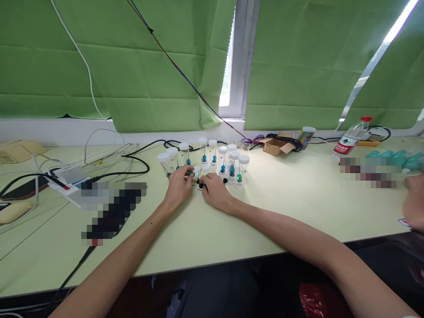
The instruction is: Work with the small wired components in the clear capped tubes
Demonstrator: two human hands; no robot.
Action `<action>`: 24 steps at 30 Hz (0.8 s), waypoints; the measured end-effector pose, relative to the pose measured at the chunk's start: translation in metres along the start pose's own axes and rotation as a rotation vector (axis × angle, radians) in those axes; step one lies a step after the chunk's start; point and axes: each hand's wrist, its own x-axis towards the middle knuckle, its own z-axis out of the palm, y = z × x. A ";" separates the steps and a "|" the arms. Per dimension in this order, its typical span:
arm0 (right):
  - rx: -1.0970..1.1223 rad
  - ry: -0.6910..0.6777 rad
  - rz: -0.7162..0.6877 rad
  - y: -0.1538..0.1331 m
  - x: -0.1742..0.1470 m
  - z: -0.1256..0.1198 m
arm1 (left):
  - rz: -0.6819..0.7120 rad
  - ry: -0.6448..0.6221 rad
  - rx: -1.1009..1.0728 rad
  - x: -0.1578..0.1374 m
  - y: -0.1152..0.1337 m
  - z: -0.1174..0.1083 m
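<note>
"What does the pale yellow counter (291, 194) carry?"
"Clear, white-capped tubes (233, 155) stand clustered toward its back edge."
"And either side?"
"Left, a white power strip (68, 176); right, an open cardboard box (273, 149) and a red-capped plastic bottle (350, 139)."

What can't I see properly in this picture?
In the head view:
What's beneath the right hand: the hand covers it.
Whether the left hand holds anything: too small, and the hand blocks it.
Dark object on the left: blurred into squares.
Other person's arm: cut off by right edge.
</note>
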 end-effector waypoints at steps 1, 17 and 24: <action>-0.001 0.004 0.003 0.000 0.000 0.000 | 0.002 -0.006 0.015 0.000 0.000 0.000; -0.021 0.024 -0.019 0.001 0.000 0.003 | 0.115 -0.203 0.411 -0.002 -0.015 0.005; -0.019 0.025 -0.044 0.001 0.000 0.002 | 0.085 -0.256 0.466 0.000 -0.013 0.005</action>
